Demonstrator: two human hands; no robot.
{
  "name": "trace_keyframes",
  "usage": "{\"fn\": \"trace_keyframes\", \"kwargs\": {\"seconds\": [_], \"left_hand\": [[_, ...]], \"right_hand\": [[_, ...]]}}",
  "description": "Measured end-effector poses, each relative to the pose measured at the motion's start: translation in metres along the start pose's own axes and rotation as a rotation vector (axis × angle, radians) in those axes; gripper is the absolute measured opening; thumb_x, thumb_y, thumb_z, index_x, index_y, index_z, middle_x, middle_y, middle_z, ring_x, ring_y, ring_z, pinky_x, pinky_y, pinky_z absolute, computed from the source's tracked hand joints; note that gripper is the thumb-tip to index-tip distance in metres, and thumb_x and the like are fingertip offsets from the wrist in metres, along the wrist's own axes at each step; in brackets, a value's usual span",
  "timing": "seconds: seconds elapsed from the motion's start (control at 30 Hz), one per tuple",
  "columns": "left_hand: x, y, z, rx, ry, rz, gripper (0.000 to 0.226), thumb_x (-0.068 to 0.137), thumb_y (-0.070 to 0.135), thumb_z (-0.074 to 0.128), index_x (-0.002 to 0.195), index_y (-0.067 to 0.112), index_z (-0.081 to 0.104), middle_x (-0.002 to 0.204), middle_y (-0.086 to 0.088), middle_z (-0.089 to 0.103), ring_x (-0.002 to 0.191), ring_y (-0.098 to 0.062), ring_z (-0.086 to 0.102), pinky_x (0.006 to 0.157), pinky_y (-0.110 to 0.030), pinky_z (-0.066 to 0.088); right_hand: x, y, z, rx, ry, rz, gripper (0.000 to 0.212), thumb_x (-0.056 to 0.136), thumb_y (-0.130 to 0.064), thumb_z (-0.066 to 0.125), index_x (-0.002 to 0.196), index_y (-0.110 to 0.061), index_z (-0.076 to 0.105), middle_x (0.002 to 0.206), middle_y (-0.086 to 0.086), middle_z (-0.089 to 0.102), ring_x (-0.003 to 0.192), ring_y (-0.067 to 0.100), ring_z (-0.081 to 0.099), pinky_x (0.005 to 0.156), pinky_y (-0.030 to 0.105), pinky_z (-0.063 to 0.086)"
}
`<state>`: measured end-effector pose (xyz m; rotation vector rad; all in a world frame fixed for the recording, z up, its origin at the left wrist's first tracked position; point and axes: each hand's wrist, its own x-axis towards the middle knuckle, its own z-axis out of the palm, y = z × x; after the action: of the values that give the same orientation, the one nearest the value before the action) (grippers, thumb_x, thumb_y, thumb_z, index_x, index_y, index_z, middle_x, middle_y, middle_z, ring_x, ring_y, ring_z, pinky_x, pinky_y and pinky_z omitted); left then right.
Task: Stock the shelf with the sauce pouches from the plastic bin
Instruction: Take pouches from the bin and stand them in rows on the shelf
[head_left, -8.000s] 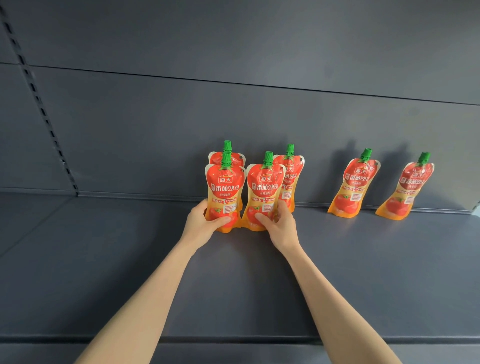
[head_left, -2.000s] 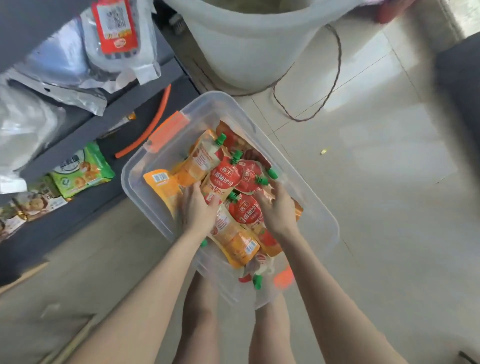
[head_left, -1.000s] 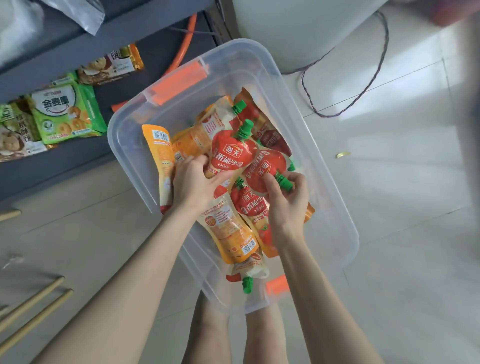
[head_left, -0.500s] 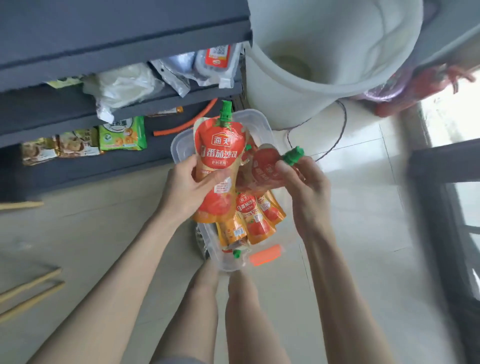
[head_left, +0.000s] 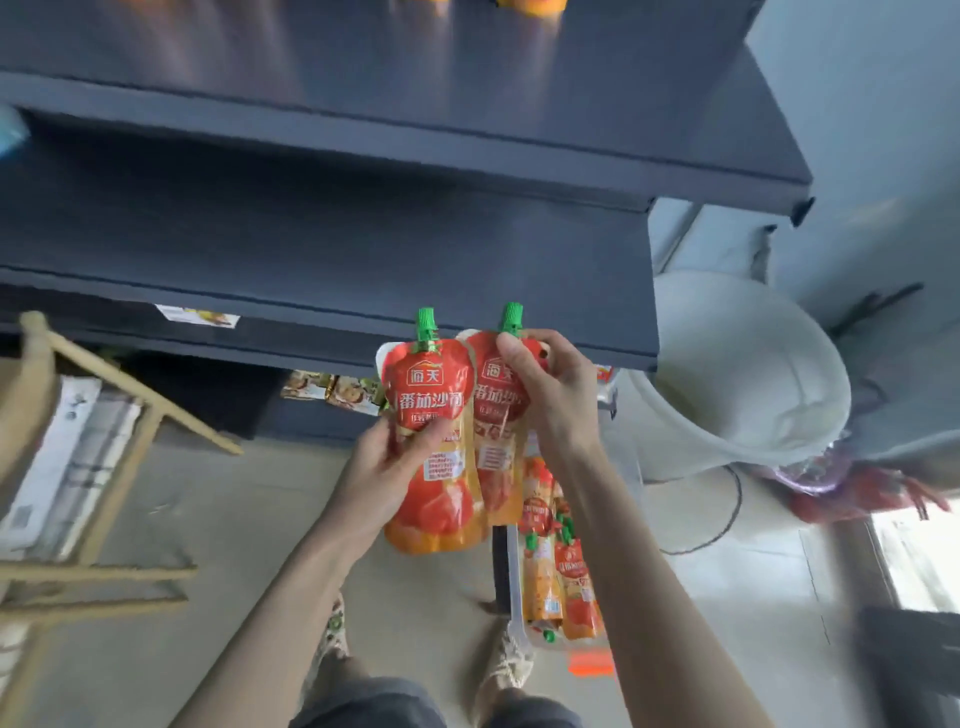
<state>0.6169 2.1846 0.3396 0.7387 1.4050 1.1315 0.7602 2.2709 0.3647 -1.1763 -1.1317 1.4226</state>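
Note:
My left hand (head_left: 382, 467) grips a red and orange sauce pouch (head_left: 434, 488) with a green cap, held upright. Beside it my right hand (head_left: 553, 395) pinches the top of a second sauce pouch (head_left: 496, 467), just under its green spout. Both pouches hang in the air in front of the dark shelf (head_left: 363, 249). Below them, on the floor, the clear plastic bin (head_left: 514, 592) holds several more pouches (head_left: 571, 587), partly hidden by my right forearm. The orange bottoms of pouches on the top shelf (head_left: 530, 4) peek in at the upper edge.
A large white bucket (head_left: 737, 364) stands right of the shelving. A wooden frame (head_left: 98, 467) stands at the left. Snack packets (head_left: 343, 389) lie on the lowest shelf. A cord (head_left: 727, 519) and red bags (head_left: 862, 493) lie on the tiled floor at right.
Both hands took a pouch each out of the bin and have risen with them. The view has tilted up from the bin toward the shelves.

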Motion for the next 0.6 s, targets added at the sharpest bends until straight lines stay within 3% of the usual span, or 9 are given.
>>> {"fn": "trace_keyframes", "kwargs": {"seconds": [0.17,0.4,0.5,0.6], "left_hand": [[0.001,0.05,-0.091,-0.054,0.118,0.122,0.033,0.071,0.04,0.067,0.101,0.025,0.061,0.09,0.007,0.073,0.085,-0.011,0.07,0.068,-0.023,0.052],[0.031,0.113,-0.214,-0.045,0.159,0.217,0.039,0.068,0.048,0.065,0.101,0.027,0.061,0.094,0.003,0.073,0.088,-0.017,0.07,0.081,-0.039,0.055],[0.048,0.142,-0.247,-0.053,0.167,0.241,0.04,0.072,0.05,0.064,0.104,0.027,0.06,0.099,0.002,0.072,0.09,-0.018,0.069,0.082,-0.041,0.055],[0.072,0.177,-0.272,-0.062,0.194,0.283,0.029,0.077,0.048,0.063,0.1,0.03,0.061,0.097,0.004,0.071,0.089,-0.016,0.069,0.078,-0.036,0.055]], "right_hand": [[0.002,-0.022,0.101,0.027,-0.149,0.044,0.031,0.083,-0.02,0.069,0.108,-0.003,0.061,0.1,0.015,0.071,0.088,0.025,0.07,0.079,0.04,0.058],[0.018,-0.03,0.227,-0.059,-0.361,0.034,0.027,0.083,-0.019,0.067,0.109,-0.02,0.059,0.105,0.004,0.071,0.095,0.023,0.069,0.084,0.04,0.057],[0.039,-0.052,0.267,-0.114,-0.309,-0.045,0.028,0.081,-0.014,0.071,0.107,-0.015,0.059,0.101,0.004,0.071,0.091,0.021,0.07,0.08,0.037,0.058],[0.065,-0.07,0.3,-0.082,-0.222,-0.088,0.03,0.08,-0.014,0.073,0.106,-0.005,0.061,0.099,0.008,0.073,0.088,0.024,0.072,0.081,0.043,0.058]]}}
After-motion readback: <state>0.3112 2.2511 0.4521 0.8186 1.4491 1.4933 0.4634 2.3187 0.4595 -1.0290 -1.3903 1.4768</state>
